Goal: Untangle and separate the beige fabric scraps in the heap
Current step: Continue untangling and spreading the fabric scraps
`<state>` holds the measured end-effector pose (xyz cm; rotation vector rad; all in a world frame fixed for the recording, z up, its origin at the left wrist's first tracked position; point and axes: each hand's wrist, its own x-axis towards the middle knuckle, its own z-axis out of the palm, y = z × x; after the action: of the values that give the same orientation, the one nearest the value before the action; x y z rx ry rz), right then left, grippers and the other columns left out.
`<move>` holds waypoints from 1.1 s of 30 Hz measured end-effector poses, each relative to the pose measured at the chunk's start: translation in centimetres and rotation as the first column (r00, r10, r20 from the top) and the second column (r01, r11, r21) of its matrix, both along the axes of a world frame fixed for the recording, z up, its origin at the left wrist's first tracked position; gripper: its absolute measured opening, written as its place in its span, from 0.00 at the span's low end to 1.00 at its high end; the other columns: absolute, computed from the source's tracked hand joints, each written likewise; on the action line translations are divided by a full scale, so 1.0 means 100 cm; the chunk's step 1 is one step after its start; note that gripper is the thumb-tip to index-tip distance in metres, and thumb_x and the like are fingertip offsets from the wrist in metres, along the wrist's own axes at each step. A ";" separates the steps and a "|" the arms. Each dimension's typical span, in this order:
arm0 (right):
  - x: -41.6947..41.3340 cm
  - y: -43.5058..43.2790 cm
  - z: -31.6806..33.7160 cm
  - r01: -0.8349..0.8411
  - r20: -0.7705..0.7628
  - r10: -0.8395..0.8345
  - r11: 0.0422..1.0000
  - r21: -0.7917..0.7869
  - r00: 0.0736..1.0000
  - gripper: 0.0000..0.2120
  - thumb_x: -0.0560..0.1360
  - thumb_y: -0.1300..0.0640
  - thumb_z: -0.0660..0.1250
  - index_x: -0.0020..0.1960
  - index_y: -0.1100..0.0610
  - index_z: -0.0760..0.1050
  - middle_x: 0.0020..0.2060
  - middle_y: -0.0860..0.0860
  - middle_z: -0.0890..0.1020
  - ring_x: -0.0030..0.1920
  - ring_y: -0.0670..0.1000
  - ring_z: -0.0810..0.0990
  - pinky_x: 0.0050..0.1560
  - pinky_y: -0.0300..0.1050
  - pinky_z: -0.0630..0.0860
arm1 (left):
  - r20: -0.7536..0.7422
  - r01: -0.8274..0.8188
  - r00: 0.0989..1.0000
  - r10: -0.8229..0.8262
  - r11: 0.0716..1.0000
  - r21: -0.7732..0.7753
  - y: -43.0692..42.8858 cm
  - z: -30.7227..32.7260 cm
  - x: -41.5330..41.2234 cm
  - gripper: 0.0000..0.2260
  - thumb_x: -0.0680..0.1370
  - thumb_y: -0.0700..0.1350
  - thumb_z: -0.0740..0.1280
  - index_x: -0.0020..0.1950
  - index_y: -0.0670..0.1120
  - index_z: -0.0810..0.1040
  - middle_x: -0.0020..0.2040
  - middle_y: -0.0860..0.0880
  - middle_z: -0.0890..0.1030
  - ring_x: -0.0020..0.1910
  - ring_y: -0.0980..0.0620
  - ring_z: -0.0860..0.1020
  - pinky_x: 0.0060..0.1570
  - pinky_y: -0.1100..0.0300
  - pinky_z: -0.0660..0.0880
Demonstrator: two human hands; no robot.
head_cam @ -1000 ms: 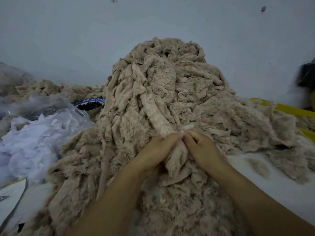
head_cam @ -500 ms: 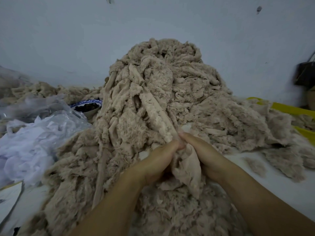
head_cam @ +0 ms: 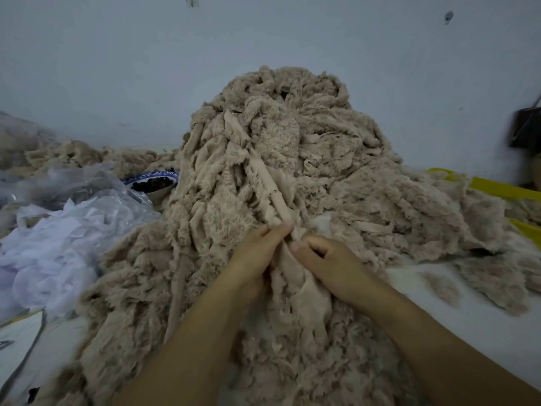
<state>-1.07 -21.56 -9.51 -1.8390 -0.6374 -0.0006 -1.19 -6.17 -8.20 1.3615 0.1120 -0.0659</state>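
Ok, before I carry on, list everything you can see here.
Heap of fabric scraps: one, beige, centre.
Strip: one, beige, down the heap's front.
Smaller pile: one, beige, far left.
Plastic bag: one, clear, left.
White scraps: many, white, left foreground.
Bowl: one, blue-rimmed, behind the bag.
Yellow object: one, yellow, right, under scraps.
Dark object: one, black, right edge.
Left hand: one, pinches the strip.
Right hand: one, pinches the strip.

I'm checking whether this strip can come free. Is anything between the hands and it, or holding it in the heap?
Nothing between: the left hand and right hand both pinch the strip. Its upper end runs among tangled scraps high on the heap, which may snag it.
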 end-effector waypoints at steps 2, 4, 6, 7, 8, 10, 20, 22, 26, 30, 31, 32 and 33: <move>-0.002 0.002 -0.001 -0.047 0.006 0.048 0.995 -0.089 0.999 0.19 0.82 0.55 0.63 0.33 0.53 0.64 0.26 0.41 0.66 0.27 0.40 0.64 0.30 0.31 0.62 | -0.091 -0.102 0.991 0.094 0.991 -0.089 0.005 0.001 0.002 0.07 0.77 0.45 0.71 0.49 0.41 0.83 0.40 0.43 0.86 0.35 0.49 0.85 0.30 0.61 0.79; -0.003 0.003 -0.001 -0.087 -0.002 0.087 0.986 -0.142 0.996 0.21 0.82 0.54 0.63 0.31 0.50 0.63 0.27 0.41 0.66 0.28 0.40 0.64 0.31 0.33 0.63 | -0.172 -0.172 0.975 0.138 0.964 -0.203 0.010 0.002 0.004 0.08 0.78 0.44 0.70 0.50 0.40 0.83 0.39 0.42 0.86 0.34 0.47 0.85 0.29 0.58 0.80; -0.004 0.004 0.000 -0.141 -0.028 0.139 0.971 -0.191 0.990 0.23 0.82 0.52 0.63 0.29 0.46 0.62 0.28 0.42 0.66 0.28 0.41 0.64 0.33 0.36 0.64 | -0.227 -0.189 0.966 0.121 0.932 -0.309 0.014 0.004 0.003 0.12 0.80 0.46 0.67 0.55 0.39 0.83 0.46 0.40 0.86 0.42 0.44 0.86 0.35 0.54 0.82; -0.005 0.004 0.000 -0.176 -0.053 0.168 0.962 -0.210 0.984 0.23 0.82 0.53 0.64 0.29 0.46 0.62 0.28 0.43 0.65 0.28 0.41 0.63 0.33 0.37 0.64 | -0.240 -0.196 0.964 0.115 0.917 -0.347 0.016 0.005 0.004 0.14 0.81 0.47 0.65 0.60 0.39 0.82 0.53 0.39 0.85 0.50 0.42 0.84 0.42 0.51 0.82; -0.005 0.004 0.000 -0.209 -0.083 0.195 0.953 -0.221 0.977 0.24 0.82 0.53 0.64 0.29 0.46 0.62 0.28 0.42 0.65 0.28 0.41 0.63 0.33 0.37 0.63 | -0.243 -0.204 0.963 0.114 0.900 -0.385 0.018 0.005 0.004 0.16 0.82 0.47 0.64 0.63 0.38 0.80 0.58 0.38 0.83 0.58 0.40 0.82 0.49 0.47 0.80; -0.007 0.002 -0.001 -0.255 -0.129 0.230 0.941 -0.223 0.965 0.24 0.81 0.54 0.64 0.29 0.46 0.62 0.27 0.41 0.64 0.28 0.41 0.62 0.31 0.36 0.62 | -0.243 -0.218 0.964 0.111 0.854 -0.473 0.021 0.005 0.006 0.15 0.82 0.46 0.63 0.63 0.38 0.79 0.59 0.39 0.82 0.61 0.41 0.79 0.61 0.44 0.76; -0.005 0.001 0.000 -0.167 -0.275 0.123 0.975 -0.144 0.953 0.16 0.75 0.40 0.66 0.35 0.50 0.72 0.31 0.45 0.75 0.34 0.45 0.74 0.34 0.33 0.68 | -0.148 -0.189 0.981 0.124 0.774 -0.604 0.013 0.010 0.003 0.16 0.81 0.53 0.66 0.52 0.40 0.81 0.41 0.39 0.86 0.35 0.42 0.85 0.30 0.47 0.82; -0.002 0.000 0.000 -0.055 -0.338 0.055 0.998 0.009 0.940 0.20 0.69 0.29 0.65 0.42 0.44 0.82 0.43 0.40 0.84 0.46 0.43 0.83 0.46 0.33 0.76 | -0.101 -0.150 0.988 0.113 0.826 -0.543 0.006 0.013 -0.001 0.14 0.80 0.49 0.68 0.52 0.38 0.82 0.45 0.37 0.86 0.40 0.41 0.86 0.39 0.45 0.84; 0.005 0.001 -0.002 -0.023 -0.404 0.163 0.943 0.331 0.900 0.27 0.71 0.28 0.64 0.61 0.43 0.81 0.60 0.45 0.83 0.62 0.45 0.80 0.62 0.41 0.75 | 0.043 -0.056 0.996 0.073 0.950 -0.306 -0.016 0.007 -0.009 0.11 0.74 0.46 0.73 0.52 0.40 0.84 0.47 0.39 0.86 0.44 0.45 0.86 0.39 0.56 0.82; -0.002 0.008 0.005 0.105 -0.322 -0.017 0.960 0.259 0.947 0.17 0.75 0.33 0.62 0.51 0.40 0.84 0.50 0.40 0.86 0.53 0.39 0.83 0.48 0.27 0.76 | 0.086 0.001 0.996 0.010 0.991 -0.132 -0.023 0.000 -0.010 0.08 0.79 0.47 0.70 0.49 0.44 0.85 0.46 0.42 0.87 0.46 0.47 0.86 0.42 0.58 0.82; -0.003 0.009 0.007 0.145 -0.310 -0.065 0.959 0.243 0.949 0.16 0.73 0.33 0.62 0.47 0.41 0.84 0.45 0.39 0.86 0.48 0.37 0.84 0.42 0.25 0.75 | 0.087 0.002 0.996 0.008 0.994 -0.112 -0.022 -0.001 -0.010 0.08 0.80 0.48 0.69 0.51 0.44 0.84 0.46 0.42 0.87 0.46 0.47 0.86 0.43 0.57 0.82; -0.002 0.009 0.008 0.161 -0.304 -0.086 0.960 0.229 0.949 0.16 0.72 0.34 0.63 0.46 0.42 0.83 0.42 0.40 0.86 0.44 0.38 0.84 0.38 0.26 0.75 | 0.083 0.005 0.997 0.003 0.995 -0.096 -0.022 -0.002 -0.010 0.09 0.80 0.48 0.69 0.52 0.43 0.84 0.46 0.42 0.87 0.46 0.46 0.86 0.44 0.57 0.82; -0.001 0.009 0.008 0.156 -0.310 -0.081 0.962 0.226 0.947 0.17 0.71 0.34 0.63 0.45 0.45 0.83 0.41 0.42 0.87 0.43 0.40 0.85 0.38 0.28 0.76 | 0.071 0.007 0.998 -0.001 0.996 -0.093 -0.021 -0.002 -0.010 0.09 0.80 0.48 0.69 0.53 0.43 0.84 0.47 0.42 0.87 0.47 0.46 0.86 0.44 0.56 0.82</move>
<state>-1.21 -20.63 -8.74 -1.5902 -0.2972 0.1105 -2.20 -8.29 -8.40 1.2699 0.0462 -0.0261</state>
